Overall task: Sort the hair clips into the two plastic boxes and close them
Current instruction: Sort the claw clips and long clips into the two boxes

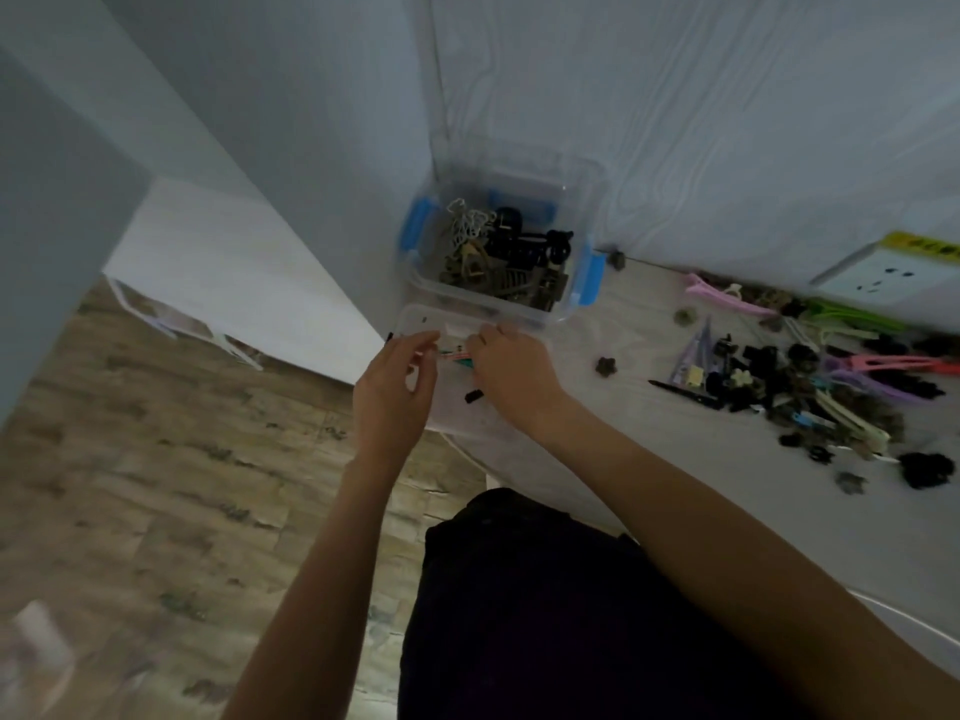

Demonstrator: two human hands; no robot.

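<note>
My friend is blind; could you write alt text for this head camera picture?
Both hands, left and right, hold clips over a near clear box. Behind it an open blue-latched box holds dark clips; a loose pile lies right.

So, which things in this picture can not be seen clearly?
- Near box: contents mostly hidden by both hands, head view.
- Clip between left hand and right hand: blurred, type unclear.
- Pile of clips: cut off by the right edge.
- Far box: clips too tangled to count.
</note>
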